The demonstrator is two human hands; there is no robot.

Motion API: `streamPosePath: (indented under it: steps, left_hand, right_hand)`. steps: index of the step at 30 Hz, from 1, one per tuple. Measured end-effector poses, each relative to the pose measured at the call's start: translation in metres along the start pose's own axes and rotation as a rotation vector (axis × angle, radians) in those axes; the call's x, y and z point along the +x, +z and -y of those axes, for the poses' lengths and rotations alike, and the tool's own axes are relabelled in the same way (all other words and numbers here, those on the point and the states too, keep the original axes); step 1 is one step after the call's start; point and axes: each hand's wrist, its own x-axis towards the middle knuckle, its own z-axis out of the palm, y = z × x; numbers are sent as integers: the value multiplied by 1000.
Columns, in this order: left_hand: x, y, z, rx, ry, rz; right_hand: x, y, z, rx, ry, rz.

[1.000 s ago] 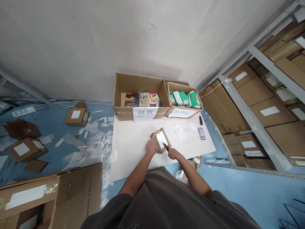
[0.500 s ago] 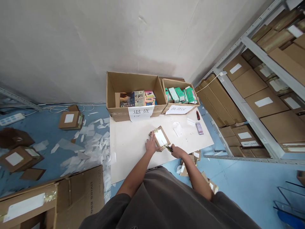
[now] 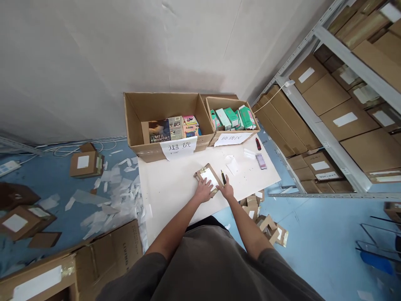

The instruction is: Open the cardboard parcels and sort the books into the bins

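A small cardboard box (image 3: 215, 171) with a white label and shiny tape lies on the white table (image 3: 166, 184), slightly turned. My left hand (image 3: 203, 191) grips its near left side, fingers resting over the label. In my right hand (image 3: 227, 190) is a black and yellow utility knife (image 3: 223, 176), its yellow end pointing away from me. That hand is at the box's right edge, with the thumb side touching or very close to it. Whether the blade is out cannot be made out.
Behind stand a large carton (image 3: 140, 152) of books and a smaller carton (image 3: 213, 140) of green-and-white boxes. A red knife-like object (image 3: 258, 144) and crumpled white paper (image 3: 232, 164) lie to the right. Shelving (image 3: 300, 104) stands right; paper scraps (image 3: 122, 196) litter the floor left.
The knife has come away from the box's near edge and now points upward, away from me. My left hand has slid nearer, over the label. The view has shifted slightly.
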Motion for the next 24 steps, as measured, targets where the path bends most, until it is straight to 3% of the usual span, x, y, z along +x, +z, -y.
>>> streamPosePath:
  steps: [7, 10, 16, 24]
  left_hand:
    - [45, -11, -14, 38, -129, 249]
    - [64, -16, -20, 36, -187, 299]
    - [56, -19, -20, 67, -204, 180]
    - [46, -8, -48, 39, -418, 87]
  right_hand:
    - [28, 10, -8, 0, 42, 28]
    - [38, 6, -8, -7, 14, 45]
    - [71, -8, -5, 32, -111, 122]
    - [101, -21, 5, 18, -237, 215]
